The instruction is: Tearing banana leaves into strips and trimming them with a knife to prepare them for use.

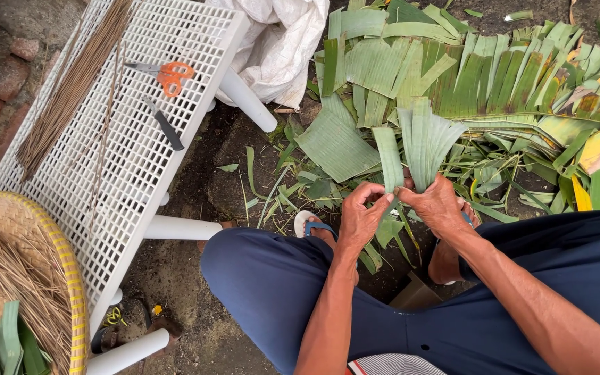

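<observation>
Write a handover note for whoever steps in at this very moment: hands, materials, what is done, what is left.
Left hand: grip pinching a narrow banana leaf strip.
Right hand: grip holding a wider leaf piece, partly split.
Uncut banana leaves lie ahead on the ground.
White lattice bench at left carries scissors, a knife and a bundle of thin sticks.
Woven basket holds fibres and some leaf.
Done: several strips torn. Left: most leaves untorn.

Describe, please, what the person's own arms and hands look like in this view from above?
Both arms are bare along all of their visible length: no sleeves, gloves, watch or bracelets show. The left hand and right hand are bare too, with no rings visible. Lean, sinewy forearms, with short fingernails.
</observation>
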